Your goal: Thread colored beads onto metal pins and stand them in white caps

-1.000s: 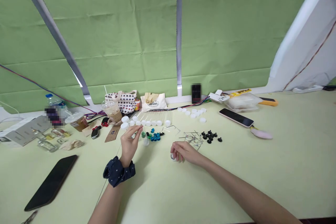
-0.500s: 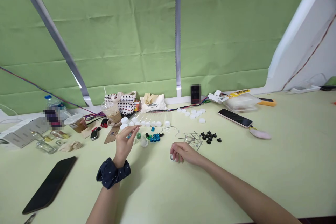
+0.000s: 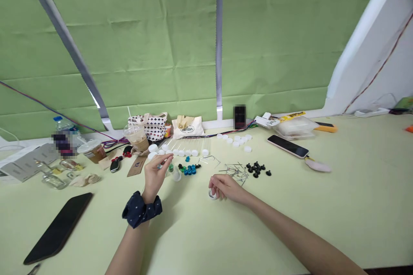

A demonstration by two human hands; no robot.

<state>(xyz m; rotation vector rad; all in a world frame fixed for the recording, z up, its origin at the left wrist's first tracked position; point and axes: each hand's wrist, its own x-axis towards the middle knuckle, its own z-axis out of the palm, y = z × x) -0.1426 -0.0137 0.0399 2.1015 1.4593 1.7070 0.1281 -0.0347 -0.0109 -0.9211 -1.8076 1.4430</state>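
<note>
My left hand (image 3: 157, 175) is raised over the table, fingertips pinched together. Whatever they hold, if anything, is too small to make out. Just right of it and partly hidden is a clear tube (image 3: 176, 175) with a white end and something green (image 3: 171, 167) by it. My right hand (image 3: 224, 187) rests low on the table, fingers curled onto a small round white cap (image 3: 212, 194). Between the hands lie shiny blue balls (image 3: 190, 169), with a few green and black pieces. Thin metal hex keys (image 3: 237, 172) and black knobs (image 3: 257, 168) lie beyond my right hand.
Capped clear tubes (image 3: 185, 146) lie in a row at the back, with loose white caps (image 3: 237, 139) to their right. Phones lie at left (image 3: 60, 227) and right (image 3: 287, 146). Drink cups (image 3: 137, 136), glass bottles (image 3: 54, 178) and a white box (image 3: 29, 161) stand left.
The camera view has shifted slightly. Both hands keep nearly the same pose and place, and nothing on the table has visibly been picked up or let go.
</note>
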